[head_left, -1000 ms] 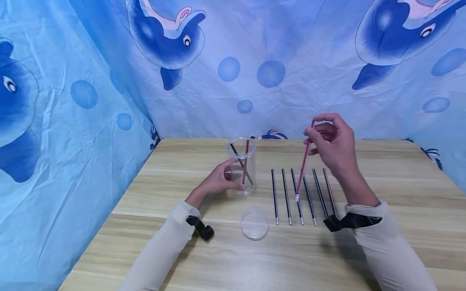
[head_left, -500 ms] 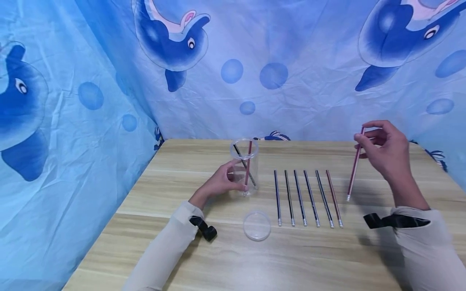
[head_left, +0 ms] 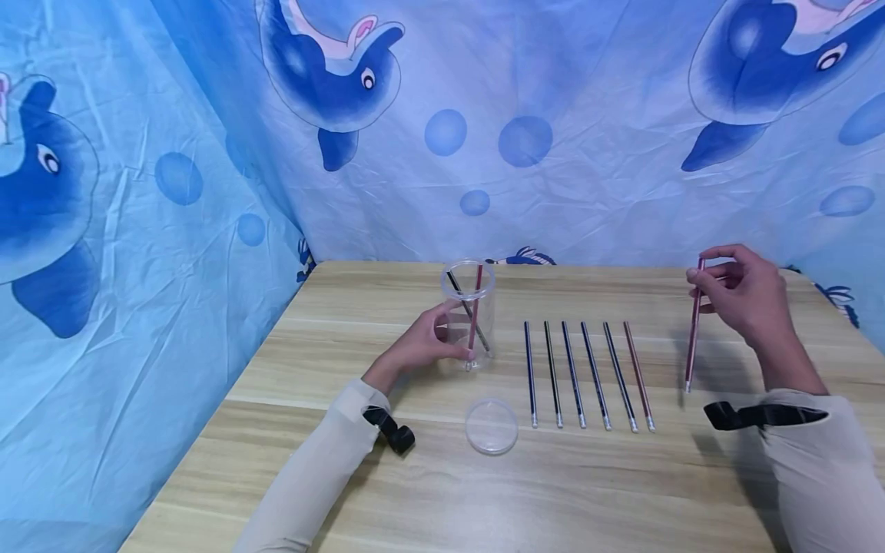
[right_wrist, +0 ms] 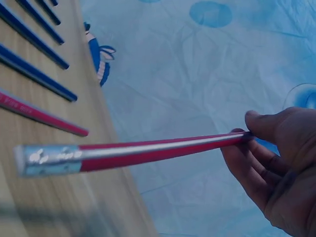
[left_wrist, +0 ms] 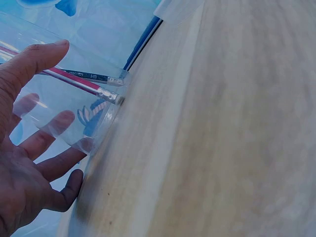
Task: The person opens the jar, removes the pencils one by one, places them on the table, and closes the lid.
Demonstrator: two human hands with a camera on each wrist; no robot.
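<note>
My left hand (head_left: 423,344) grips the side of a clear plastic jar (head_left: 488,319), thumb and fingers on opposite sides. Upright on the table, the jar holds a red pencil (left_wrist: 79,81) and a black pencil (left_wrist: 94,76), eraser ends down. On the right, my right hand (head_left: 750,296) pinches another red pencil (head_left: 694,338) near its upper end. That pencil hangs steeply, its eraser end low over the table; whether it touches the wood I cannot tell. Left of it, several dark pencils (head_left: 574,376) and one red pencil (head_left: 638,375) lie in a row.
A round clear lid (head_left: 492,426) lies in front of the jar, left of the pencil row. The wooden table (head_left: 588,491) ends at a blue dolphin-print cloth (head_left: 594,200) behind it. More of this cloth hangs at the left.
My right hand has carried the red pencil from above the row to the table's right side, then slightly lower. The left hand has stayed on the jar.
</note>
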